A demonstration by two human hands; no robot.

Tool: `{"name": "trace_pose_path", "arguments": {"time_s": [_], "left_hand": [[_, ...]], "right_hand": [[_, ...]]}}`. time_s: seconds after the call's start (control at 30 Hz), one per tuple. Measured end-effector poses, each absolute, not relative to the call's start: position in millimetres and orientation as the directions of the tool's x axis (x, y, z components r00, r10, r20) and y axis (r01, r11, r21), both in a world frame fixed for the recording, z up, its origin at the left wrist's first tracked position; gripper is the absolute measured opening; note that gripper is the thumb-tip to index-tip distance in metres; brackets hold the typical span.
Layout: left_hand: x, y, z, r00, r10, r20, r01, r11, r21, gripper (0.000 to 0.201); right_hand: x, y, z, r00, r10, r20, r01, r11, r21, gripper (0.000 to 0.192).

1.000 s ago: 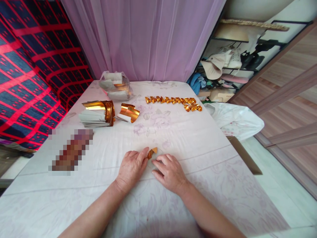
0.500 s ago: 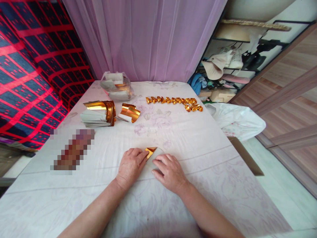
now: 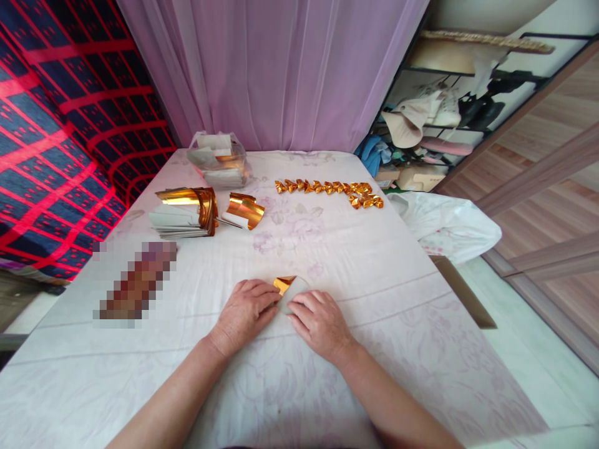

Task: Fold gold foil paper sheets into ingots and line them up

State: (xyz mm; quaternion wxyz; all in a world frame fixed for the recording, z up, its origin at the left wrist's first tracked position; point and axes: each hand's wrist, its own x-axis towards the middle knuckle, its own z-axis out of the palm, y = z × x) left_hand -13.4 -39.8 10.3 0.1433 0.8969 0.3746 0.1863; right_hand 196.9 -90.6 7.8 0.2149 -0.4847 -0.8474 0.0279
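On the tablecloth in front of me lies a partly folded sheet of gold foil paper (image 3: 292, 292), pale side mostly up, with a shiny gold flap showing at its far left corner. My left hand (image 3: 249, 307) is closed on the sheet's left side, fingers together and the tips near the gold flap. At the right side, my right hand (image 3: 322, 321) has its fingers bent and its thumb below them, closed on the paper's edge. The sheet's near part is hidden between the two hands.
A stack of foil sheets (image 3: 182, 215) and a small loose pile (image 3: 243, 212) lie ahead left, before a clear plastic bag of paper (image 3: 218, 161). Folded gold pieces (image 3: 322, 187) form a row at the back. A blurred reddish item (image 3: 138, 284) lies left.
My left fingertips have slid slightly nearer to me, off the gold flap. My right thumb has drawn closer to its fingers. The paper stays in about the same place.
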Motion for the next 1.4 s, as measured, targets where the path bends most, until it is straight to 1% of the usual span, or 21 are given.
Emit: {"name": "trace_pose_path", "arguments": {"time_s": [0.07,0.2,0.3,0.37,0.47,0.57,0.7,0.77,0.83,0.9,0.97,1.03,1.13,1.27,1.4], "left_hand": [[-14,-41,11,0.651,0.725,0.225,0.618,-0.678,0.399,0.025],[-12,-42,10,0.65,0.725,0.228,0.63,-0.681,0.372,0.017],[-11,-42,9,0.65,0.719,0.247,0.631,-0.691,0.352,0.015],[-10,-42,8,0.646,0.719,0.257,0.633,-0.692,0.347,0.015],[-10,-42,7,0.638,0.724,0.263,0.636,-0.688,0.351,0.013],[-9,-41,6,0.634,0.725,0.269,0.637,-0.687,0.351,0.013],[-8,-41,5,0.619,0.733,0.282,0.647,-0.68,0.345,0.012],[-8,-41,5,0.617,0.734,0.284,0.647,-0.679,0.347,0.012],[-8,-41,5,0.618,0.734,0.282,0.646,-0.678,0.35,0.012],[-9,-42,6,0.618,0.737,0.274,0.648,-0.675,0.354,0.013],[-9,-42,7,0.616,0.743,0.259,0.649,-0.666,0.368,0.015],[-10,-42,8,0.618,0.749,0.24,0.644,-0.657,0.393,0.017],[-11,-41,10,0.622,0.751,0.223,0.632,-0.649,0.423,0.013],[-10,-41,9,0.615,0.756,0.223,0.632,-0.642,0.434,0.011],[-7,-41,9,0.592,0.77,0.238,0.637,-0.628,0.446,0.008]], "right_hand": [[197,-90,7,-0.444,0.824,0.352,0.802,0.541,-0.253,0.012],[196,-88,4,-0.446,0.812,0.376,0.799,0.55,-0.242,0.012],[196,-86,2,-0.436,0.803,0.407,0.803,0.551,-0.227,0.015],[197,-86,3,-0.441,0.799,0.41,0.793,0.56,-0.24,0.015],[199,-87,5,-0.454,0.8,0.392,0.765,0.576,-0.288,0.009],[199,-87,6,-0.448,0.812,0.375,0.762,0.566,-0.314,0.01],[197,-86,6,-0.448,0.801,0.396,0.783,0.566,-0.259,0.009],[196,-85,5,-0.447,0.792,0.417,0.792,0.567,-0.228,0.012],[196,-85,5,-0.443,0.792,0.421,0.796,0.563,-0.222,0.015],[196,-84,4,-0.436,0.8,0.413,0.793,0.558,-0.244,0.017],[196,-82,4,-0.405,0.819,0.406,0.789,0.538,-0.298,0.018],[194,-80,3,-0.354,0.847,0.397,0.789,0.498,-0.359,0.018],[192,-77,1,-0.269,0.876,0.4,0.797,0.435,-0.419,0.016],[189,-74,-3,-0.196,0.887,0.419,0.811,0.387,-0.439,0.013],[188,-71,-4,-0.175,0.892,0.416,0.82,0.366,-0.44,0.012]]}}
